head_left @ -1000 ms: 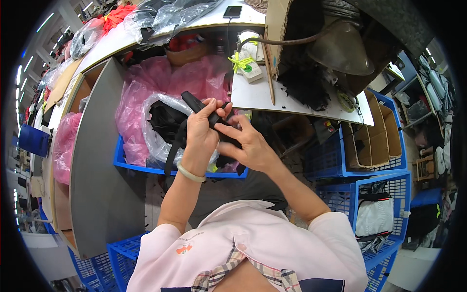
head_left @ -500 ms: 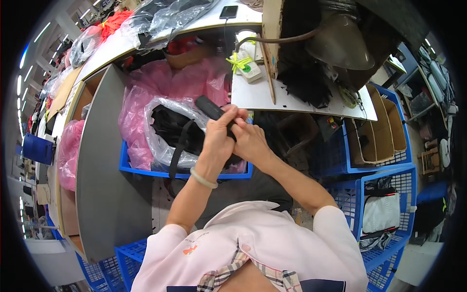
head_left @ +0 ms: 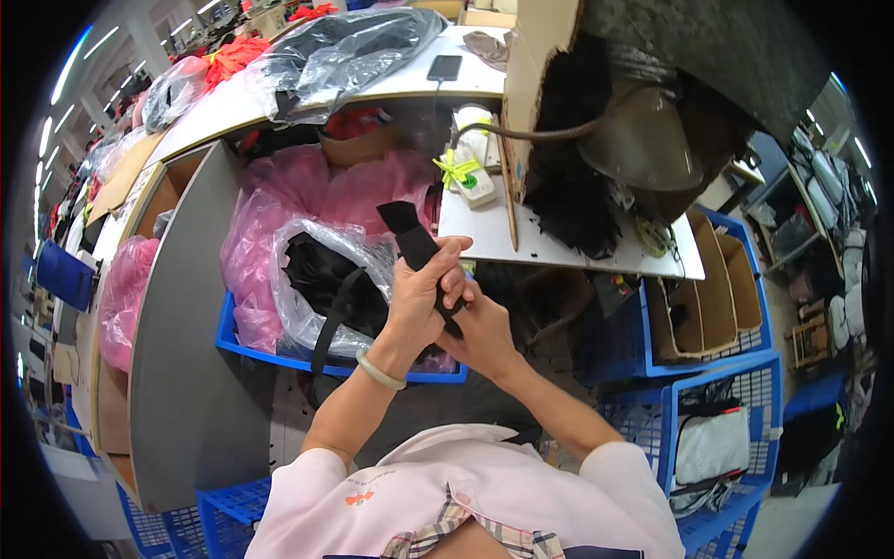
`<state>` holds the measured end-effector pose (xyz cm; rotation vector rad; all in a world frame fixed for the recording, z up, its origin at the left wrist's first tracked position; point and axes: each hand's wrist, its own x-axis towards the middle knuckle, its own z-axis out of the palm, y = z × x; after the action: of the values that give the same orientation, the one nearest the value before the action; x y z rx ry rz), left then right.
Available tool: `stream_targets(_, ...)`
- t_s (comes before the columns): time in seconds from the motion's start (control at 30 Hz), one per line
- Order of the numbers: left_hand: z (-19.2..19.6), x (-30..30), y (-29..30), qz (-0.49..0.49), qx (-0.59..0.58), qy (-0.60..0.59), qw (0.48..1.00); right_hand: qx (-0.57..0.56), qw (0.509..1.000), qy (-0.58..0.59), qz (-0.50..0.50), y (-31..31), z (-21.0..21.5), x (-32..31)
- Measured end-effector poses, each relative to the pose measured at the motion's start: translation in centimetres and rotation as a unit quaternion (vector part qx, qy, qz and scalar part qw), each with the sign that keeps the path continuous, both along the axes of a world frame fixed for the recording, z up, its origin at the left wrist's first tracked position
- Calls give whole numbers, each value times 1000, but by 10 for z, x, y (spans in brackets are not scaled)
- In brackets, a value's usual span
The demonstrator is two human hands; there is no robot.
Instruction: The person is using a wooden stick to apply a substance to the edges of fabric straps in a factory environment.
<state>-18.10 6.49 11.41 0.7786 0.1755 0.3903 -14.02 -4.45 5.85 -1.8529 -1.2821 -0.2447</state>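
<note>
Both hands are together in front of my chest, around a strip of black fabric [head_left: 415,244]. My left hand [head_left: 414,303], with a pale bangle on its wrist, is closed on the strip, and its free end sticks up past the thumb. Close against it, my right hand [head_left: 482,334] grips the lower part; the strip's bottom end shows between the two hands. Just left of them, a clear plastic bag [head_left: 291,312] holds more black fabric pieces [head_left: 326,279]. One black strip [head_left: 329,326] hangs over the bag's edge and the rim of the blue crate [head_left: 279,357] beneath.
Pink plastic bags [head_left: 250,224] fill the crate's back. A white tabletop [head_left: 484,244] carries a tied white box [head_left: 477,189], a wooden stick [head_left: 511,214] and a phone [head_left: 445,67]. A grey panel [head_left: 191,345] stands left; blue crates [head_left: 652,335] stack at right.
My view has tilted, so the surroundings sit lower. The strip's free end shows broader and rises further above my left hand, and my right fingers have shifted down along the strip.
</note>
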Motion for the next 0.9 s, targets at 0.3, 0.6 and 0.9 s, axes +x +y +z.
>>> stream_targets(0.3,4,-20,-5,-138,324,15,936,155,960,188,140,-18,93,38)
stream_targets(0.6,-5,-43,-16,-249,232,64,938,249,822,484,171,-7,88,47)
stream_targets(0.9,2,-52,-15,-65,519,-41,851,136,904,265,308,-49,88,31)
